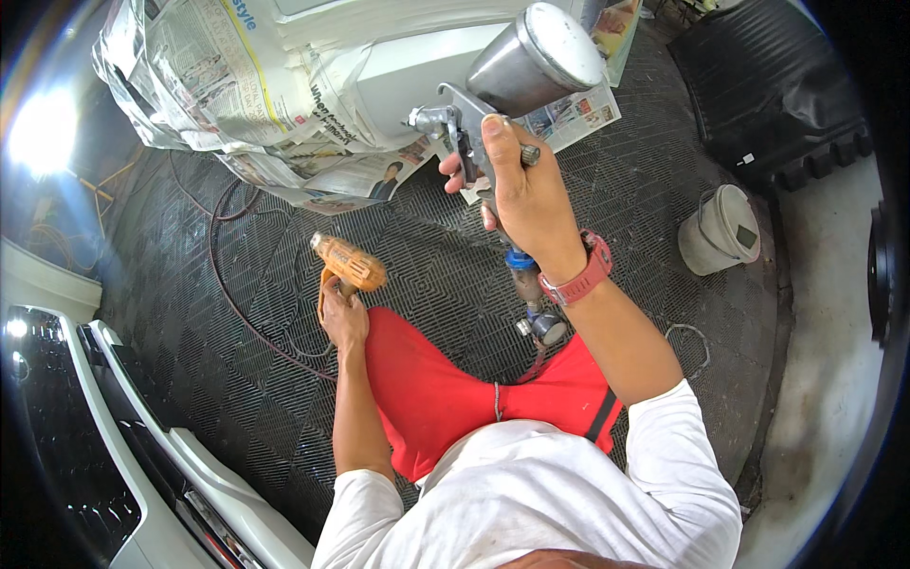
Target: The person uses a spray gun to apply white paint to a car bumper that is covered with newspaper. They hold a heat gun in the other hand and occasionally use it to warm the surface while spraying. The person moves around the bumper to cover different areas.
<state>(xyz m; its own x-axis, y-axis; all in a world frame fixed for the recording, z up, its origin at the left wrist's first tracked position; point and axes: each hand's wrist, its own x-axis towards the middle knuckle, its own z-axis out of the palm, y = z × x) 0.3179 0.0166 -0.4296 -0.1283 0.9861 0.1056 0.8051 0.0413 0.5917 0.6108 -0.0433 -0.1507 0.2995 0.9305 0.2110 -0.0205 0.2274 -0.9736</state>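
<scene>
My right hand (526, 190) is wrapped round the handle of a metal spray gun (464, 119), held up in front of a white panel (398, 90). On top of the gun sits a silver paint cup (536, 62) with a pale lid. Below the handle hang a blue-ringed fitting (521, 261) and a round gauge (548, 328). Lower and to the left, my left hand (343, 313) grips an orange heat gun (349, 263) by its handle, its nozzle pointing up and left, apart from the panel.
Newspaper (218, 76) masks the surface around the panel. A dark hose (220, 275) curves across the black ribbed floor mat (445, 266). At right stand a white bucket (720, 230) and a black ribbed cover (768, 85). White car parts (190, 465) lie at lower left, below a bright lamp (43, 128).
</scene>
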